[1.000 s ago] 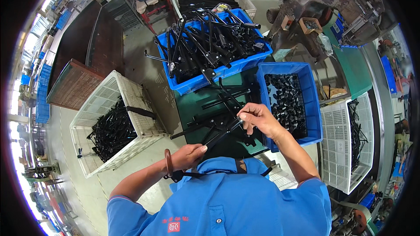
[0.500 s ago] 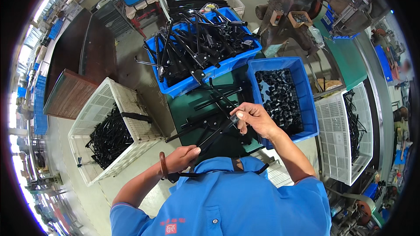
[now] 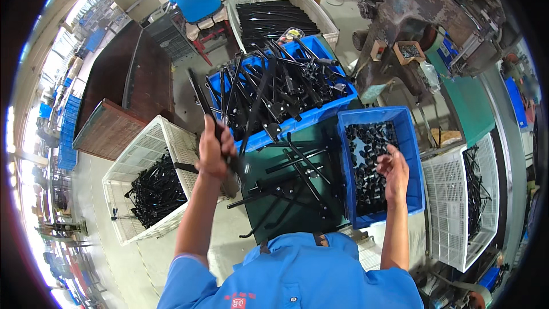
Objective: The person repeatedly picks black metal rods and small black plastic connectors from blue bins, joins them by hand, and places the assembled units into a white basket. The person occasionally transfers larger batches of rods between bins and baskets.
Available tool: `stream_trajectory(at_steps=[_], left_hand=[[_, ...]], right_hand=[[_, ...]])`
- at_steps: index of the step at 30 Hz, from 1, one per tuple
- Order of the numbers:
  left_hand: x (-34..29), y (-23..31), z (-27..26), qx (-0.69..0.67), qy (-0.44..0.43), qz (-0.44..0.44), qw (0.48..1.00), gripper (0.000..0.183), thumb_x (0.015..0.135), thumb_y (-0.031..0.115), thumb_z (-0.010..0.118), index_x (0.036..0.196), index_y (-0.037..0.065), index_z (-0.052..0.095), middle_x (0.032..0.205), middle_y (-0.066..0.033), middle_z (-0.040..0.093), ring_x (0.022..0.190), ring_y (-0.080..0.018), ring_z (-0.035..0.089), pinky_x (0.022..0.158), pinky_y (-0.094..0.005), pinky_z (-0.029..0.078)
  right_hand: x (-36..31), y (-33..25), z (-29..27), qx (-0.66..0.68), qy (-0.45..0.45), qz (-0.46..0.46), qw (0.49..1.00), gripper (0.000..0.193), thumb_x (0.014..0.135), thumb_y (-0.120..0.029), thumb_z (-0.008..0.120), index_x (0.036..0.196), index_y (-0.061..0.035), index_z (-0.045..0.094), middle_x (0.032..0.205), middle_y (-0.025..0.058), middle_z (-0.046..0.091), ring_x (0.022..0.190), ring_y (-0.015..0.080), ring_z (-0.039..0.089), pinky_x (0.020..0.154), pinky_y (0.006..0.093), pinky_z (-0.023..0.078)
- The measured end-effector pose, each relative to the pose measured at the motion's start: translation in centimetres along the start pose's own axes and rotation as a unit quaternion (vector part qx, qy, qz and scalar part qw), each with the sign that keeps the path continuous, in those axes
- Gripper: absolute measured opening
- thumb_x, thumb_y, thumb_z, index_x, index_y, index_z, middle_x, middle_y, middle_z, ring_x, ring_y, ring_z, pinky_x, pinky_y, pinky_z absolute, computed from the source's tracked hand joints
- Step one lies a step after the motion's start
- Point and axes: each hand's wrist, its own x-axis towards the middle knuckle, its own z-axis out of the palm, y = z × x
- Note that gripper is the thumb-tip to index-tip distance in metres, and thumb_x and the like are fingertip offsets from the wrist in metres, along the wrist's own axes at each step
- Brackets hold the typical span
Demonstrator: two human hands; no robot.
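Head view, looking down at your work. Your left hand (image 3: 214,150) is raised, its fingers closed around a long black metal rod (image 3: 201,100) that slants up and away over the left white basket (image 3: 150,144), which holds a heap of black metal parts. Your right hand (image 3: 393,170) hovers over the small blue bin (image 3: 413,160), fingers loosely curled and open above the small black clips (image 3: 366,163) that fill it; you cannot tell whether they touch any. Beyond, a large blue crate (image 3: 297,121) bristles with long black rods and brackets. Between the crate and you, the green bench (image 3: 263,163) carries several loose black rods (image 3: 297,177). Another white basket (image 3: 452,206) of black parts sits just right of the blue bin. Bare floor (image 3: 229,234) shows between the left basket and the bench edge.
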Motion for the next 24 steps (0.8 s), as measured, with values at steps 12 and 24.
stream_trajectory(at_steps=[12,24], left_hand=[[21.1,-8.8,-0.9,0.629,0.241,0.215,0.707,0.065,0.081,0.008,0.061,0.134,-0.012,0.028,0.133,-0.0324,0.034,0.122,-0.0451,0.036,0.106,-0.0449,0.029],[-2.9,-20.7,-8.0,0.715,-0.046,0.248,0.653,0.060,0.075,0.019,0.070,0.127,0.003,0.047,0.128,-0.0175,0.045,0.119,-0.0370,0.044,0.102,-0.0461,0.034]], right_hand=[[0.3,8.7,-2.8,-0.029,-0.061,0.127,0.990,0.026,0.094,-0.021,0.053,0.112,-0.0020,0.058,0.080,0.0070,0.064,0.063,0.0108,0.060,0.059,0.0235,0.050],[11.2,17.5,-4.5,-0.765,-0.037,-0.157,0.624,0.016,0.082,-0.009,0.053,0.097,-0.0092,0.059,0.096,0.0149,0.062,0.080,0.0310,0.065,0.064,0.0406,0.054]])
